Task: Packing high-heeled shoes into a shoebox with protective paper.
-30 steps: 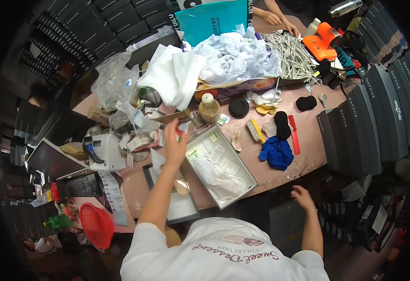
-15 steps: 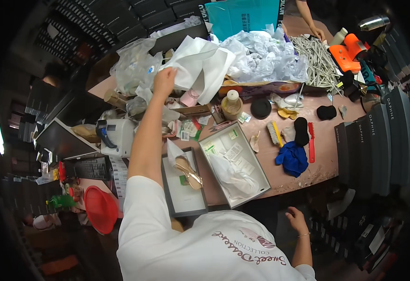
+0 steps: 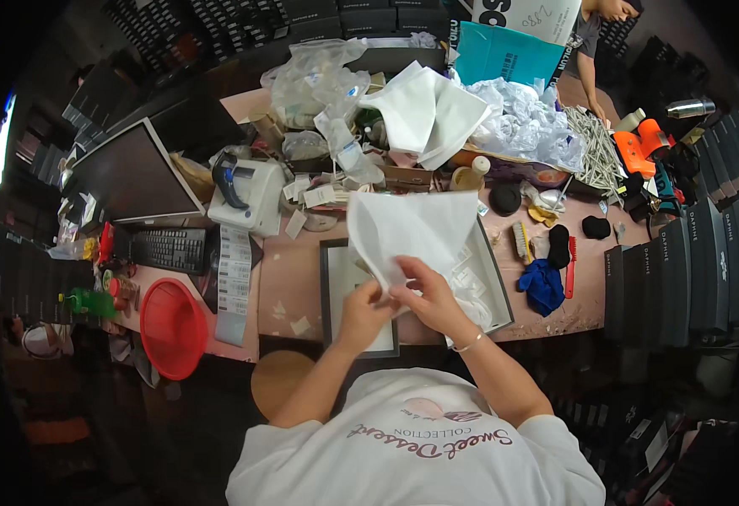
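Observation:
A sheet of white wrapping paper (image 3: 412, 232) is held up in front of me by its near edge. My left hand (image 3: 366, 315) pinches its lower left corner. Close beside it, my right hand (image 3: 428, 297) has thumb and fingers on the same edge. Beneath the sheet lie a shallow grey-rimmed box part (image 3: 332, 291) on the left and an open shoe box (image 3: 498, 295) on the right, with crumpled white paper (image 3: 469, 301) inside. The sheet and my hands cover most of both, and the sandal is hidden. More white sheets (image 3: 424, 110) are piled at the back.
A red basin (image 3: 174, 329), keyboard (image 3: 169, 250), monitor (image 3: 137, 181) and label printer (image 3: 249, 196) stand left. Right are a blue cloth (image 3: 542, 287), brushes (image 3: 522, 243) and stacked shoe boxes (image 3: 677, 270). Another person's arm (image 3: 587, 80) reaches in at the back right.
My left hand has come back from the pile with a white sheet. My right hand has risen from beside my body to take its edge. The view has shifted left.

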The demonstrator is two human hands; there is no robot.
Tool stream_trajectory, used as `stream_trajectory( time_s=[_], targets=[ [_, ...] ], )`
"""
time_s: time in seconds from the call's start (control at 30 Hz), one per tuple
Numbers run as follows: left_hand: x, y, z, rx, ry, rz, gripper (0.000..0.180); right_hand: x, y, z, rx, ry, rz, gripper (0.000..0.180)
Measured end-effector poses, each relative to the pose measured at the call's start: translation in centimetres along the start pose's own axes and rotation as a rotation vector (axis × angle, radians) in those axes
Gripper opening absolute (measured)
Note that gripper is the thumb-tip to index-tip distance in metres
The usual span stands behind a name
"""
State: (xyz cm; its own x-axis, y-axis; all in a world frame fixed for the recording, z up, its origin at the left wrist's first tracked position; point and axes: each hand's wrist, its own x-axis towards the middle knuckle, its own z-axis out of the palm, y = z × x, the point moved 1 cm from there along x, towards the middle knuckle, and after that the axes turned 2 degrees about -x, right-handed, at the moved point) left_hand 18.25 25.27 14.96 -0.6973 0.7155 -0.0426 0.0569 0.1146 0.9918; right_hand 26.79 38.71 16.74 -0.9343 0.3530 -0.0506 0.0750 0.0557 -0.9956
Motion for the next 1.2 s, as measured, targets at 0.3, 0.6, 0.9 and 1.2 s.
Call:
stream_trajectory(
  time_s=[0.3, 0.6, 0.9, 1.2],
  targets=[
    [-12.3, -6.1, -6.5, -0.083, 0.155, -0.141, 0.011, -2.2, 6.9, 11.0, 0.065, -0.384, 0.232, 0.016],
    [-14.2, -5.0, -11.9, 0.82, 0.228, 0.11, 0.024, -3.0, 3.3, 14.6, -0.262, -0.788, -0.15, 0.019],
    [-10.5, -2.2, -18.0, 0.012, 0.632, -0.167, 0.019, 4.4, 10.5, 4.7, -1.267, 0.082, -0.167, 0.062],
    [-3.8, -1.4, -16.1, 0.388, 0.153, -0.101, 0.025, 5.5, 14.2, 6.7, -0.786, -0.158, 0.106, 0.052]
  ],
)
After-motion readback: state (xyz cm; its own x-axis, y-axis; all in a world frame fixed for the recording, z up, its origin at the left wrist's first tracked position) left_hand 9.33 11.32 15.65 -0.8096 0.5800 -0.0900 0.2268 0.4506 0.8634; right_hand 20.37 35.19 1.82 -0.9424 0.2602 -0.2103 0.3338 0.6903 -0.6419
